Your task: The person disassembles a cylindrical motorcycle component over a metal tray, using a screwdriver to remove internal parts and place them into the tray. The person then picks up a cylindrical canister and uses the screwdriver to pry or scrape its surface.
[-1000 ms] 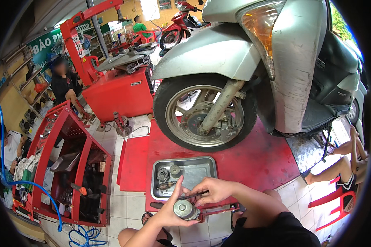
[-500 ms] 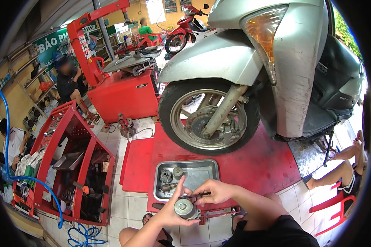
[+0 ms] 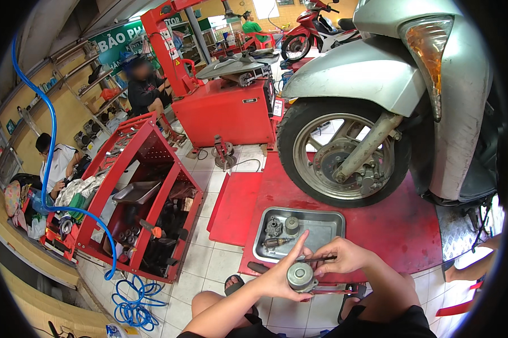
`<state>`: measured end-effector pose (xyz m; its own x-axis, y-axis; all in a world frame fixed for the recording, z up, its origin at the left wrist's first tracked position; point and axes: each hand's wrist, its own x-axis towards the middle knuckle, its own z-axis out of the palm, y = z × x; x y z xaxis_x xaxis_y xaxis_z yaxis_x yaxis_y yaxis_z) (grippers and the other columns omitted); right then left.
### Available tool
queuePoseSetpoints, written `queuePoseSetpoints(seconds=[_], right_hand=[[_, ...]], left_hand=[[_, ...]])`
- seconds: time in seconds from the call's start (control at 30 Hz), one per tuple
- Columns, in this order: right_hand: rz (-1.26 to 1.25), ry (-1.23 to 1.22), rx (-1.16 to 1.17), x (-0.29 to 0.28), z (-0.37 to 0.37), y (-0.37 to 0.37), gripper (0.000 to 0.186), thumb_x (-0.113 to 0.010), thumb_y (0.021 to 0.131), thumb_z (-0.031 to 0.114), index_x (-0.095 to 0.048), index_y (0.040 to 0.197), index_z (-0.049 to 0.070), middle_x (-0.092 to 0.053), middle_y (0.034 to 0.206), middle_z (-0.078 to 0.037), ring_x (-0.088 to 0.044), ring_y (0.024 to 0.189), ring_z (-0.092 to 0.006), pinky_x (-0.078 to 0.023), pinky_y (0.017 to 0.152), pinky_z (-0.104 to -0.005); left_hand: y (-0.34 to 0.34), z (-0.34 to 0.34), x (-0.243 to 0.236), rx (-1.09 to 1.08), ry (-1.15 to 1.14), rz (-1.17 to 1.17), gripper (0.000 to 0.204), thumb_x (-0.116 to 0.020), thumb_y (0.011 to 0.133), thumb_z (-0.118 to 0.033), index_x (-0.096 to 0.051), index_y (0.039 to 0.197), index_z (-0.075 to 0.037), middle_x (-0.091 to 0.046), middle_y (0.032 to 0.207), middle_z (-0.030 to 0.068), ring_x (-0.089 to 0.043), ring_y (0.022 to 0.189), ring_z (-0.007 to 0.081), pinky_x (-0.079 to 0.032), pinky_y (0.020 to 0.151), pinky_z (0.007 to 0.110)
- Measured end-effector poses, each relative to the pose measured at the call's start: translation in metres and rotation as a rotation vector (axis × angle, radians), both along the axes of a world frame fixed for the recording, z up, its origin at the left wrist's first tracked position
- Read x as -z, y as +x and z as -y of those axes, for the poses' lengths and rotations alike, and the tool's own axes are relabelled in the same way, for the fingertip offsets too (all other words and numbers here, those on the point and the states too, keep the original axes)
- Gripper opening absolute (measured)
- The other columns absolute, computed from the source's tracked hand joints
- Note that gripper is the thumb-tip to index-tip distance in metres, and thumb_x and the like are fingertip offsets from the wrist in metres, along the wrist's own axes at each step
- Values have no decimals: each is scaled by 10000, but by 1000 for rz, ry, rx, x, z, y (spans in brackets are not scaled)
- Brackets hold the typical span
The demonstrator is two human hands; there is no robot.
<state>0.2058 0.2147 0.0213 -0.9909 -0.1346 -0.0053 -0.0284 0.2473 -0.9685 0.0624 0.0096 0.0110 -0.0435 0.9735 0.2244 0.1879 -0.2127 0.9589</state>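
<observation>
In my left hand [image 3: 282,280] is a small cylindrical metal motor [image 3: 301,277], its round end cap facing up and my fingers and thumb spread around it. My right hand [image 3: 344,254] pinches a thin dark rod [image 3: 324,259] just above the motor; its kind is not clear. Beyond my hands, a shallow metal tray [image 3: 327,217] rests on a red platform. It holds a second metal cylinder [image 3: 292,225], a cast metal piece [image 3: 274,226] and a spindle-shaped part [image 3: 277,242]. A dark handle [image 3: 258,267] lies left of my left hand.
A silver scooter's front wheel [image 3: 344,160] stands on the red platform [image 3: 400,236] ahead. To the left are a red tool cart [image 3: 178,225], a blue hose [image 3: 54,129] and its coils [image 3: 135,301]. A red machine [image 3: 226,121] and several people are farther off.
My view has turned left, so the scene and both hands appear farther right. The motor and the rod stay in my hands, nearly unchanged in position relative to each other.
</observation>
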Motion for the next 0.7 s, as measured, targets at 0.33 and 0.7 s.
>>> queuePoseSetpoints(seconds=[0.33, 0.7], right_hand=[[-44, -43, 7, 3, 1, -3, 380, -833, 887, 116, -721, 1218, -34, -786, 929, -128, -709, 801, -120, -557, 744, -285], [-57, -96, -22, -2, 8, -8, 428, -843, 856, 125, -681, 1202, -67, -756, 1050, -104, -674, 919, -124, -547, 849, -321]], left_hand=[[-3, 0, -3, 10, 18, 12, 1440, -929, 662, -95, 108, 1661, -112, -455, 1226, 95, -520, 1133, 216, -412, 1048, 353], [-2, 5, -3, -72, -71, 196, 1488, -954, 567, -94, 42, 1671, -120, -475, 1141, 82, -560, 1094, 210, -467, 1034, 376]])
